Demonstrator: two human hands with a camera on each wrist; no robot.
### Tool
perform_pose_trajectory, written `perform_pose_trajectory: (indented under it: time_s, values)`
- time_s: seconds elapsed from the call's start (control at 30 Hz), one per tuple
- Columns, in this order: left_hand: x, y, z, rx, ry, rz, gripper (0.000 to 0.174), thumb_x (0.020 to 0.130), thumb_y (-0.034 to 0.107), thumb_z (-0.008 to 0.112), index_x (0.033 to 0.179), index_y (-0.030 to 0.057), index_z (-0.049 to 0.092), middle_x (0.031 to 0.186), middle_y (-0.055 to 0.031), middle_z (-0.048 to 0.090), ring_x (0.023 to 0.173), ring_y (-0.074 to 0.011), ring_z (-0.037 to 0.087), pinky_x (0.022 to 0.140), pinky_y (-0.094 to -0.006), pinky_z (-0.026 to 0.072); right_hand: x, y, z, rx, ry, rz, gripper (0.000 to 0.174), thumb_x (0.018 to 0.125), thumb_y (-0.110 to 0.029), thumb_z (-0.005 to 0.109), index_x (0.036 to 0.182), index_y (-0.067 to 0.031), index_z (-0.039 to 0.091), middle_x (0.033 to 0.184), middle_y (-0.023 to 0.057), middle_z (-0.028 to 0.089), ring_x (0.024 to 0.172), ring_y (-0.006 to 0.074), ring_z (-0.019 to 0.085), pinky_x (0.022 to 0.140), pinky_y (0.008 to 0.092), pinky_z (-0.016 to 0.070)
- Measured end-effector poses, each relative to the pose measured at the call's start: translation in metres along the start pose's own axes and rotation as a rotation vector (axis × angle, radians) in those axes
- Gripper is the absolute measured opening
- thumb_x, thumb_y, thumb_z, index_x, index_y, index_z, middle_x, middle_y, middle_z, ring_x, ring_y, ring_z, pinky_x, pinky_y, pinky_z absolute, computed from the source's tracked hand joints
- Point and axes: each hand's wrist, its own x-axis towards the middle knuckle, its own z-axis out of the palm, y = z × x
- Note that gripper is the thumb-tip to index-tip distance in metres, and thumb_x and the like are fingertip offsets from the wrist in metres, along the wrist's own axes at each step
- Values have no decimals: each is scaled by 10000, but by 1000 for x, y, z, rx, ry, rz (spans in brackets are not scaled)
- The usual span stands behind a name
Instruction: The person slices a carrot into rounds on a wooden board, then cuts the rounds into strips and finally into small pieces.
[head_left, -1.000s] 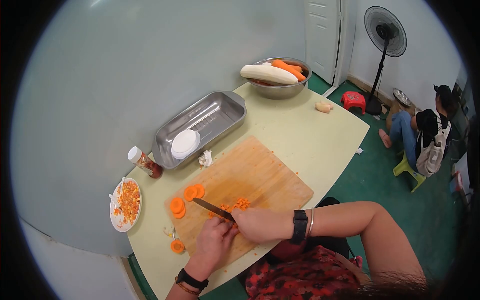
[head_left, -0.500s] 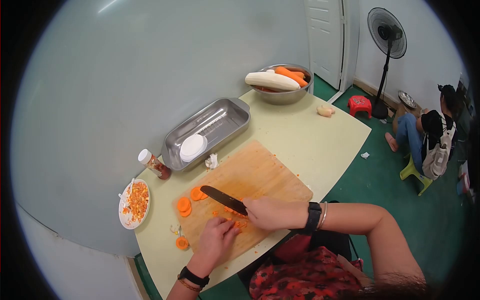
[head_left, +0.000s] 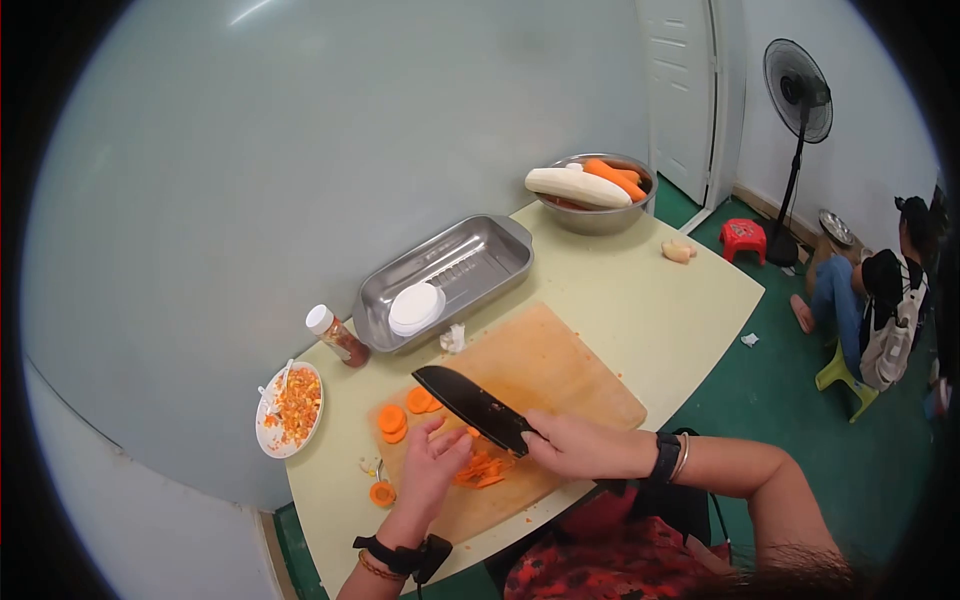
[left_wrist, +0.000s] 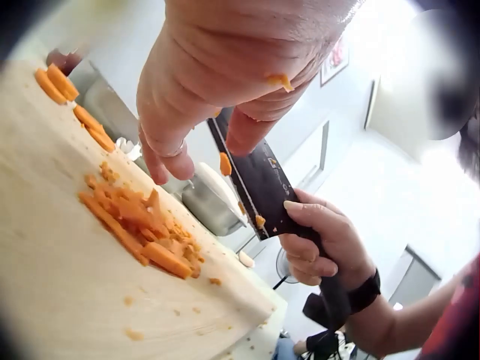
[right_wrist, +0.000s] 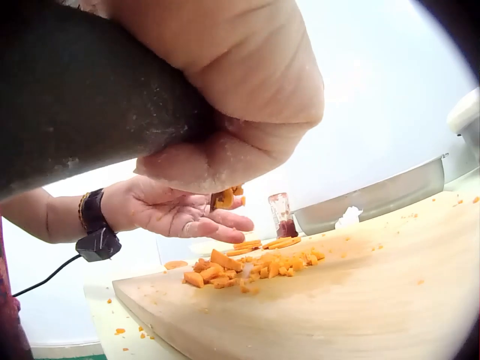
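My right hand [head_left: 590,445] grips the handle of a black-bladed kitchen knife [head_left: 468,404], its blade raised and tilted over the wooden cutting board [head_left: 560,365]. Bits of carrot cling to the blade [left_wrist: 259,176]. My left hand [head_left: 436,468] is beside the blade with its fingers loosely extended; in the left wrist view the fingertips [left_wrist: 244,139] overlap the blade. A scrap of carrot sticks to this hand. Below lies a heap of chopped carrot [left_wrist: 146,221], some in sticks, some in small bits. Round carrot slices [head_left: 393,418] sit at the board's left side.
Behind the board stand a steel tray [head_left: 490,270] with a white lid [head_left: 416,306], and a white-capped jar [head_left: 345,340]. A plate [head_left: 264,432] of diced food is at left. A steel bowl [head_left: 605,221] holds carrots and a long white vegetable. A seated person [head_left: 885,290] is at right.
The knife has lifted off the carrot and its blade has turned to show its broad side. My left hand has come up from the carrot pieces to the blade, its fingers opening out.
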Motion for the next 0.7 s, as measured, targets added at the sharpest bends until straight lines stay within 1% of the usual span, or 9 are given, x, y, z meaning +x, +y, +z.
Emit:
perform_pose_trajectory:
  time_s: [0.07,0.13,0.23,0.33,0.47,0.53,0.57,0.67,0.7]
  values:
    - [2,11,9,-152,-75,-73,477,937,124,628,1327,46,364,1111,-115,644,948,-161,633,837,-281,507,1,-1,-2,71,2,15,209,978,-181,433,1042,4,504,724,178,581,611,337,592,593,429,483]
    - [5,15,15,-162,-109,-50,473,941,116,620,1337,53,368,1083,-95,654,943,-152,633,835,-278,509,4,-1,-4,116,-1,20,209,986,-189,431,1052,-6,507,694,127,562,558,265,578,547,383,483]
    - [8,15,16,-178,-133,-41,442,941,103,614,1326,56,402,1052,-69,666,939,-143,633,826,-275,514,4,-5,-9,275,-59,142,213,993,-205,434,1082,-28,513,673,49,533,514,154,552,483,305,468]
    - [13,15,17,-212,-158,-64,378,942,94,608,1286,51,457,1043,-57,667,927,-134,634,811,-269,520,5,2,-10,337,-88,116,221,1000,-226,436,1107,-50,519,676,1,516,495,80,523,446,244,440]
    - [20,16,14,-252,-184,-94,287,941,86,602,1214,40,524,1043,-48,665,906,-128,636,791,-262,530,2,1,-12,420,-54,124,220,1000,-224,442,1116,-55,521,677,-6,503,502,69,502,459,236,434]
    - [24,12,6,-113,-149,-52,252,932,74,610,1178,34,571,1046,-44,664,897,-122,633,785,-245,519,0,5,-11,495,-12,130,221,998,-219,441,1119,-51,521,678,-7,496,508,71,496,466,239,436]
    - [27,10,2,-42,-133,-31,236,927,68,615,1160,31,594,1048,-42,663,893,-119,632,782,-237,513,-2,5,-13,463,7,139,227,1000,-217,445,1135,-48,514,696,-6,501,525,69,500,483,233,440]
    - [35,-5,-10,290,-40,108,183,889,43,645,1066,19,683,995,-46,667,855,-126,628,760,-227,494,-10,9,-17,398,61,141,260,999,-206,455,1191,-35,494,736,-2,512,568,69,514,526,228,454]
    - [35,-4,-9,404,-11,190,182,876,35,652,1051,18,696,971,-49,666,839,-129,626,751,-228,491,-12,14,-16,398,73,125,278,996,-199,457,1215,-30,488,740,1,513,577,74,519,535,234,460]
